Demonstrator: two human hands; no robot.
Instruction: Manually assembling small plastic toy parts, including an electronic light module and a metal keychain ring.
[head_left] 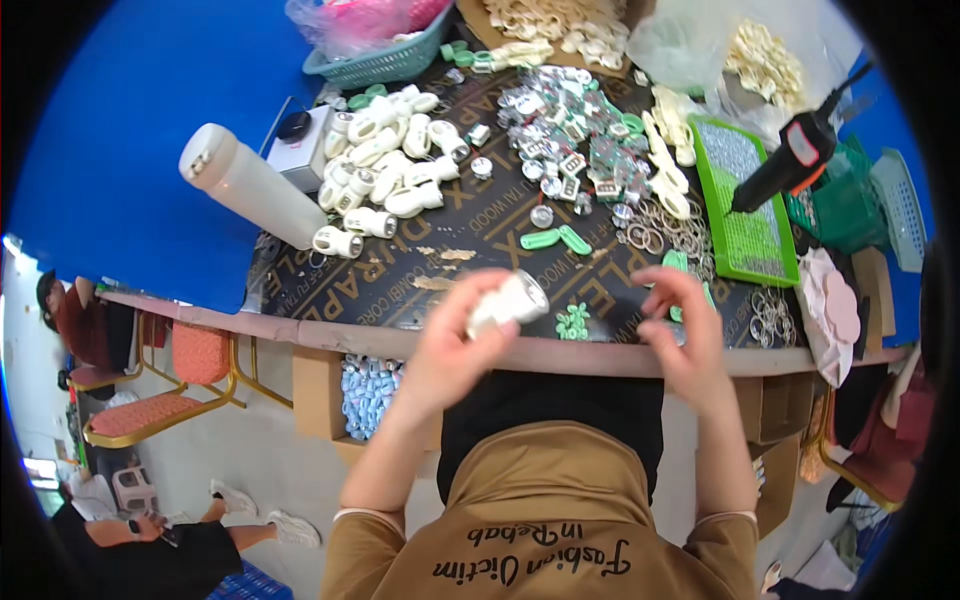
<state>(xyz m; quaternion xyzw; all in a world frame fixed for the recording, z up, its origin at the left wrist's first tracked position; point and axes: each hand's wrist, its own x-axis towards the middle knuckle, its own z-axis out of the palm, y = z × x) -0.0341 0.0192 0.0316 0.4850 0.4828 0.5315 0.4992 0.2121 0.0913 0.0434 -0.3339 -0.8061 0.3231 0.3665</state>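
Observation:
My left hand (455, 335) is closed around a small white flashlight body (508, 304), its round silvery lens end facing up and to the right. My right hand (685, 335) hovers over the table's near edge, thumb and fingers apart and slightly curled. Beside its fingers lie some green plastic pieces (676, 262), partly covered by the hand. Between the hands sits a little heap of small green parts (572, 322). Two green oblong pieces (541, 239) lie farther back. At the far left is a pile of white flashlight bodies (385, 150).
Clear-and-silver lamp parts (560, 125) heap at the back middle. Metal key rings (680, 230) lie left of a green tray (785, 262). A black electric screwdriver (795, 160) hangs over that tray. A white bottle (250, 185) leans at left; a teal basket (385, 65) stands behind.

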